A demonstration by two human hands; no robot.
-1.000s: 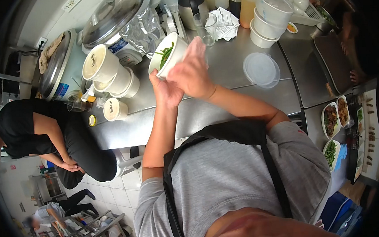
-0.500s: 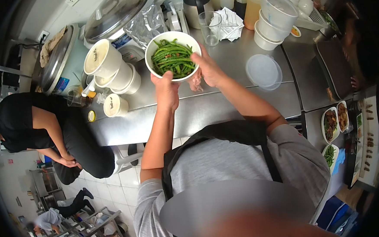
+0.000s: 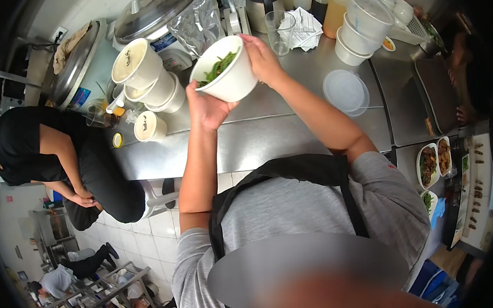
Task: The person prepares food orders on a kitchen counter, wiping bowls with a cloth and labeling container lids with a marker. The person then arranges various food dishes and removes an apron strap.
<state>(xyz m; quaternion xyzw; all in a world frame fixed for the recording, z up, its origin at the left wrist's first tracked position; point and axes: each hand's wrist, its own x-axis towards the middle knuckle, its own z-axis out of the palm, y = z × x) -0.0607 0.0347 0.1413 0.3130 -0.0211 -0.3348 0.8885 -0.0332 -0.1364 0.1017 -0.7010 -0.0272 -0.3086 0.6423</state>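
Counter [image 3: 168, 159]: steel, across mid frame; bowl held clear of it.
Tub stack, L [image 3: 151, 86]: upper L of ctr; top tub seen lidded, w/ writing.
Tub stack, R [image 3: 360, 31]: upper R; see-thru lid seen on top.
Bowl [image 3: 233, 76]: white, upper ctr; held up, tilted, mouth twd upper L; no lid seen on.
L hand [image 3: 208, 106]: clamped on bowl's lower L side, thumb at rim; other fingers mostly hidden.
R hand [image 3: 263, 61]: clamped on bowl's R side, fingers up near far end.
Clear discs [image 3: 346, 92]: prob. lids, laid flat R of ctr, unused.
Green beans [image 3: 218, 68]: in bowl; fill depth can't be told.
Status: filling prob. done; bowl left uncovered, not set down.
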